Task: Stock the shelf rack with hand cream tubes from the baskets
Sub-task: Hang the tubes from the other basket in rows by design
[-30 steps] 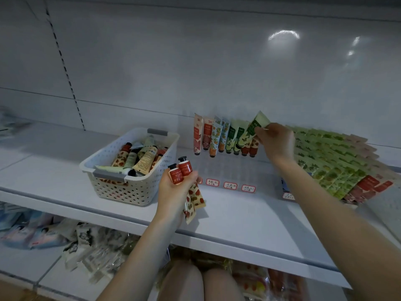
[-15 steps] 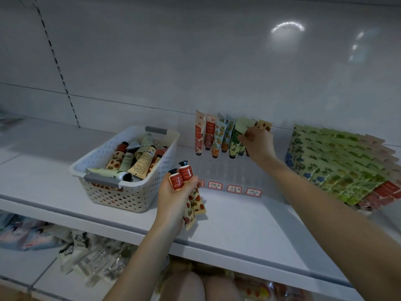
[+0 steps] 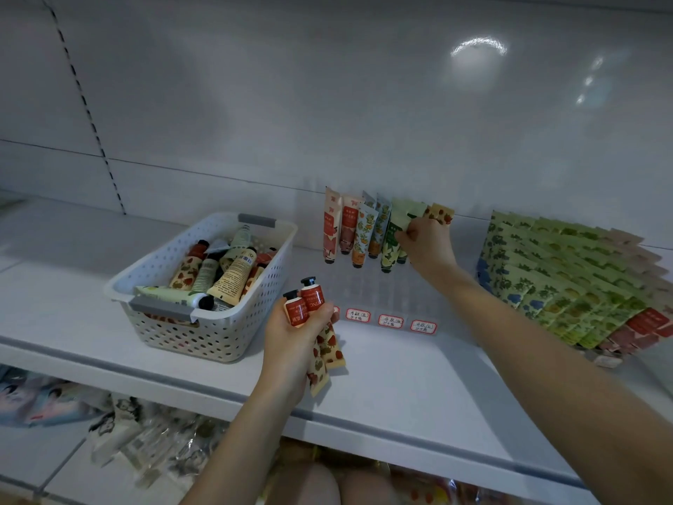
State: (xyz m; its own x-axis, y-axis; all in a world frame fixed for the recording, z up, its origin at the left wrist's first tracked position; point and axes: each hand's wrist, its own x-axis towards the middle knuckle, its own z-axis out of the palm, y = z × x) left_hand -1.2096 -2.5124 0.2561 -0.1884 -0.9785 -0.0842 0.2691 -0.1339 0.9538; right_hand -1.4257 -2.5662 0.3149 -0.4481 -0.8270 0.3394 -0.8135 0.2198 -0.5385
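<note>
A clear rack [image 3: 378,293] with red-bordered labels stands at the back of the white shelf [image 3: 400,380]. Several hand cream tubes [image 3: 349,227] stand in it cap-down, leaning on the wall. My right hand [image 3: 424,244] pinches the crimped end of a green tube [image 3: 395,231] in that row; a tube with red fruit print [image 3: 440,213] shows just behind my fingers. My left hand [image 3: 296,335] is shut on two red-capped tubes [image 3: 304,304] over the shelf's front. A white perforated basket [image 3: 218,333] at the left holds several more tubes.
A fanned stack of green and red printed tubes [image 3: 568,282] lies at the right of the shelf. The lower shelf holds packaged goods [image 3: 120,431]. A white back wall rises behind the rack. My knees show at the bottom.
My right hand has carried the green tube left and down into the row in the rack. My left hand keeps its two tubes in the same place.
</note>
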